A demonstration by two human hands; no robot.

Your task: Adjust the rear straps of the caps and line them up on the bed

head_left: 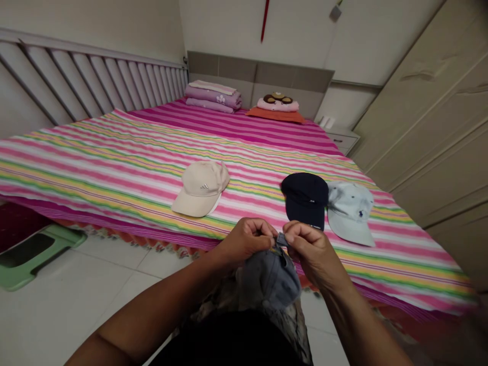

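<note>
1. My left hand (246, 241) and right hand (310, 249) are close together, both clamped on the back strap (281, 240) of a faded blue baseball cap (269, 279). My fingers hide most of it, so I can't quite tell how it's fastened.
2. The cap hangs below my hands, in front of my body.
3. Just beyond, on the striped bedspread (114, 168), a navy cap (305, 198) touches a pale blue cap (351, 213).
4. Farther left lies a beige cap (200, 188).

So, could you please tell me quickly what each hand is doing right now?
Left hand: closed, pinching the back strap of the denim cap.
Right hand: closed, pinching that strap too.
</note>
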